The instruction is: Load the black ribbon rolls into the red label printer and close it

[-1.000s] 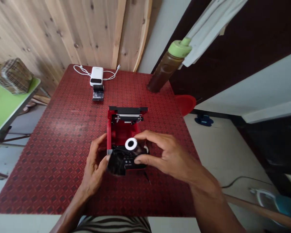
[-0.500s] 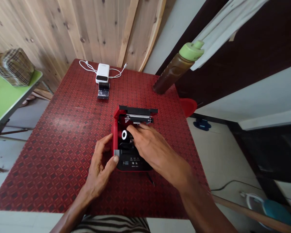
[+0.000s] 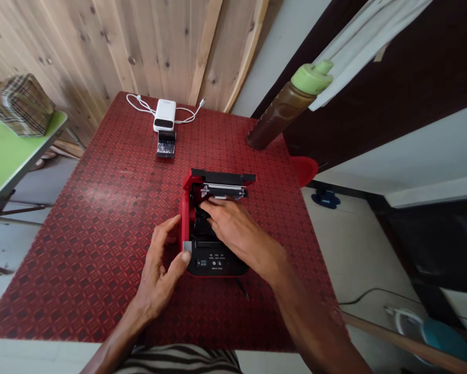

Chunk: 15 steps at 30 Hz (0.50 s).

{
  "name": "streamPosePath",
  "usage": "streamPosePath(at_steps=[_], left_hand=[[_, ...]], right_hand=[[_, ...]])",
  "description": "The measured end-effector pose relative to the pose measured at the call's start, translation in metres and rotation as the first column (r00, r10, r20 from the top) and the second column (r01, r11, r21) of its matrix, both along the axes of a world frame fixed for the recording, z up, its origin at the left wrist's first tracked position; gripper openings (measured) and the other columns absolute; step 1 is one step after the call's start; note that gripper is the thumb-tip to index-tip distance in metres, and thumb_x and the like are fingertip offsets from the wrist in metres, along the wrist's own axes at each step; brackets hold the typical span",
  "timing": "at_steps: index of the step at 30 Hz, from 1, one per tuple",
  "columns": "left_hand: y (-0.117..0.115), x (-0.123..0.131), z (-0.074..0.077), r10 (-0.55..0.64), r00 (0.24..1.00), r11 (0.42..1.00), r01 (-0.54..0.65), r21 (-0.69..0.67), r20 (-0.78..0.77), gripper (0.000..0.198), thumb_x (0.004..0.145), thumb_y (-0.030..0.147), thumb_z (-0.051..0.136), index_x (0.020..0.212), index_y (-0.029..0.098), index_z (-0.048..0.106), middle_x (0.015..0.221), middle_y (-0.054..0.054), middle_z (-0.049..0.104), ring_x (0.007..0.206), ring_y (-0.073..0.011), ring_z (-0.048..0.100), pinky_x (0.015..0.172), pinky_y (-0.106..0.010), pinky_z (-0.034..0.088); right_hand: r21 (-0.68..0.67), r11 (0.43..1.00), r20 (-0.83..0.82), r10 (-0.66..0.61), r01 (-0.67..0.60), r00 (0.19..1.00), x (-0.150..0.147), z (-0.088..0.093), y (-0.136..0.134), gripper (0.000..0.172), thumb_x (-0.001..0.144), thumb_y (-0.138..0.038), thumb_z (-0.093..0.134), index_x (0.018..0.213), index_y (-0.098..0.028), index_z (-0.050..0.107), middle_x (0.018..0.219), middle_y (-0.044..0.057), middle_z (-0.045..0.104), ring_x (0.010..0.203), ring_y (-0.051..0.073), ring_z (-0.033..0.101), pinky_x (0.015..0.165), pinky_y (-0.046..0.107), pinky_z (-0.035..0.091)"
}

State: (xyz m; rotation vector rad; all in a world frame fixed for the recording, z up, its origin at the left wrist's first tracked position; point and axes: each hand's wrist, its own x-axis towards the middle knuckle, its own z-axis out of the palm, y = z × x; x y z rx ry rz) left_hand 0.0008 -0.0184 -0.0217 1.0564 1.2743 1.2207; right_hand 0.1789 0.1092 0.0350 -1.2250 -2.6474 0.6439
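- Quick look at my bench, sorry for the wide-angle view. The printer (image 3: 213,234) sits mid-counter, just ahead of me, with its red shell open and the black lid (image 3: 222,177) standing up at the far side.
- My right hand (image 3: 237,234) is down in the bay, fingers (image 3: 212,209) curled over something dark. They look closed, but I can't tell if they're actually gripping anything.
- My left hand (image 3: 157,270) wraps the printer's left wall, with the fingers (image 3: 167,228) outside and the thumb (image 3: 185,255) on a grey corner tab (image 3: 187,246).
- Biggest risk, I'd say, is the lid dropping onto my knuckles if my right wrist bumps it.
- Pushing hard on one side could also skid or tilt the printer, since only my left hand steadies it.
- That metal bar (image 3: 223,191) under the lid could nick a finger if I slip.
- Nothing's between my hands and the bay. A thin black strip (image 3: 243,290) lies by the near edge at about 5 o'clock.
- Up at 12 there's a white power bank (image 3: 164,115) with its cable (image 3: 139,105) and a small black item (image 3: 166,144).
- A brown bottle (image 3: 282,111) with a green cap stands at 1 o'clock, and a green table (image 3: 11,161) sits at 10.
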Motion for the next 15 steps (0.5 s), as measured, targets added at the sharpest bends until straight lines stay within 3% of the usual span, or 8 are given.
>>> streamPosePath(at_steps=[7,11,15], left_hand=[[0.001,0.000,0.001,-0.003,1.000,1.000,0.003,0.013,-0.002,0.062,0.106,0.054,0.065,0.162,0.030,0.052,0.161,-0.013,0.060,0.149,-0.0375,0.058,0.125,-0.063,0.043],[0.002,-0.001,0.006,-0.014,1.000,1.000,0.013,0.012,0.012,0.061,0.106,0.053,0.066,0.161,0.030,0.053,0.160,-0.012,0.062,0.149,-0.0366,0.058,0.127,-0.061,0.042],[0.006,-0.005,0.016,0.000,1.000,1.000,-0.001,-0.014,-0.007,0.061,0.103,0.056,0.068,0.156,0.027,0.059,0.156,-0.014,0.065,0.143,-0.0370,0.063,0.120,-0.059,0.050]], right_hand=[[0.075,0.996,-0.123,0.047,-0.037,0.991,0.026,0.008,-0.013,0.059,0.099,0.005,0.045,0.143,-0.024,0.071,0.146,0.010,0.075,0.135,0.025,0.072,0.116,0.048,0.061],[0.032,0.990,-0.208,0.142,-0.138,0.968,0.034,0.026,-0.021,0.051,0.099,0.001,0.056,0.135,-0.028,0.076,0.126,0.005,0.082,0.124,0.023,0.075,0.111,0.046,0.064],[0.084,0.992,-0.282,0.117,-0.097,0.952,0.034,0.030,-0.030,0.025,0.105,-0.005,0.062,0.109,-0.023,0.080,0.107,0.005,0.081,0.104,0.022,0.075,0.096,0.042,0.067]])
